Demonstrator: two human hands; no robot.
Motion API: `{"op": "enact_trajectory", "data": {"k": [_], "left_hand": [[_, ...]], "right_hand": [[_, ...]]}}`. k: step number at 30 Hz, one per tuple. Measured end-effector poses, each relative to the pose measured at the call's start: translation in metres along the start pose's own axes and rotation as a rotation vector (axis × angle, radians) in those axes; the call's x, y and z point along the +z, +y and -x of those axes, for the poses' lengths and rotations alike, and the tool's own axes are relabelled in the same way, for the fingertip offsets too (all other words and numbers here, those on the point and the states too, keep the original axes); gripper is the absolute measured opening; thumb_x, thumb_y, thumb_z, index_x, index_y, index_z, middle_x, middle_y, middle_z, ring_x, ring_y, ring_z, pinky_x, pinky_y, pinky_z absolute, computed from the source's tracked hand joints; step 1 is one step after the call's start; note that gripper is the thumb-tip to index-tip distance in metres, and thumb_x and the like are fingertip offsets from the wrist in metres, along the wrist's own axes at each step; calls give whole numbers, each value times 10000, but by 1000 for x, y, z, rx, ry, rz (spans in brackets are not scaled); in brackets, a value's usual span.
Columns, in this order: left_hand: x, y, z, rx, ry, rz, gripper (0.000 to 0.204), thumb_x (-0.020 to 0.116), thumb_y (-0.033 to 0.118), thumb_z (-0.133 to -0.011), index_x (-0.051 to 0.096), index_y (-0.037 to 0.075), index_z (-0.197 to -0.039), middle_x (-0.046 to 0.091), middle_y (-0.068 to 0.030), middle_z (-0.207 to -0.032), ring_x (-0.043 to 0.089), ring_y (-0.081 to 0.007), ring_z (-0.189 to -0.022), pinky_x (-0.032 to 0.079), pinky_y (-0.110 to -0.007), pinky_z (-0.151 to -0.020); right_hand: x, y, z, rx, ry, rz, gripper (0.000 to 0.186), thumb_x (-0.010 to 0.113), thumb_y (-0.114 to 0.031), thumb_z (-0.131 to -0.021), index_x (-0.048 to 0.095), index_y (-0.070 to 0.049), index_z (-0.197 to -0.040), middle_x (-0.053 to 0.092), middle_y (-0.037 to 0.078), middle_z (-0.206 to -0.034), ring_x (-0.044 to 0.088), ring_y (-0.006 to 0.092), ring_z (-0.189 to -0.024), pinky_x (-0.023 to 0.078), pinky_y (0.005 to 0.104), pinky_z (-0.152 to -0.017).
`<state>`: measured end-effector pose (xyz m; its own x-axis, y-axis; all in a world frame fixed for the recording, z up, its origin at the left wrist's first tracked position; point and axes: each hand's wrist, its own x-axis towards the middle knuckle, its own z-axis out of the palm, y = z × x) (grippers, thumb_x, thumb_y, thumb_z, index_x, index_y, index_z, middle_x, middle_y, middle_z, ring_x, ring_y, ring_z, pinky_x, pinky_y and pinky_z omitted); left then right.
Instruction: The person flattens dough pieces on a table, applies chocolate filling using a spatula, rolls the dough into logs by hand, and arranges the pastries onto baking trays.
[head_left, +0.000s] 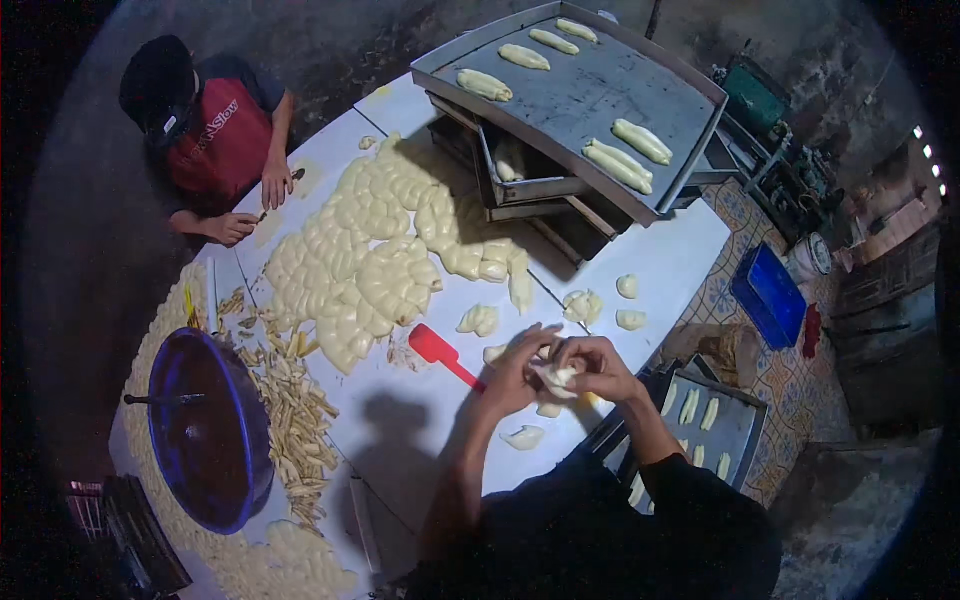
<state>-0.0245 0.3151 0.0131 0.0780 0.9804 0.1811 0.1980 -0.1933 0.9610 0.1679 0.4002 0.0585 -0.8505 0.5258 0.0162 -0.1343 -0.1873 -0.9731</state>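
Note:
Over the near edge of the white table, my left hand and my right hand are closed together around a small piece of pale dough. Part of the dough is hidden by my fingers. Beneath and beside my hands lie loose dough pieces, among them a flat one and a lump. A red spatula rests on the table, its handle ending beside my left wrist. Farther off spreads a large mass of dough balls.
A blue basin and a heap of brown, finger-shaped pieces are at left. Stacked metal trays with shaped dough stand far right; another tray sits by my right arm. Across the table, a person in red works with both hands.

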Motion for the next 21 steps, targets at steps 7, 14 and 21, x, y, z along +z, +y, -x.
{"op": "enact_trajectory", "data": {"k": [7, 14, 21], "left_hand": [[4, -43, 15, -139, 976, 14, 177, 544, -111, -912, 621, -50, -1059, 685, -115, -1006, 684, -179, -906, 536, -272, -873], [-23, -21, 18, -198, 781, 52, 217, 491, -133, -916, 604, -50, -1081, 685, -114, -1037, 686, -179, -938, 537, -282, -879], [-23, 3, 38, -115, 435, -285, 771, 775, 7, -753, 473, 83, -1457, 444, -167, -1535, 428, -368, -1413, 439, -470, -1108]], "right_hand": [[-26, 23, -44, 150, -47, 618, 392, 644, -231, -890, 705, 69, -1135, 687, 197, -1045, 654, 275, -874, 531, 413, -818], [-24, 70, -123, -277, 579, 1241, 334, 702, -212, -795, 703, 35, -1020, 684, 229, -869, 620, 437, -780, 511, 508, -772], [26, 11, -72, -91, 38, 580, 175, 737, -102, -790, 670, -16, -926, 654, 99, -893, 627, 217, -828, 495, 336, -743]]}}
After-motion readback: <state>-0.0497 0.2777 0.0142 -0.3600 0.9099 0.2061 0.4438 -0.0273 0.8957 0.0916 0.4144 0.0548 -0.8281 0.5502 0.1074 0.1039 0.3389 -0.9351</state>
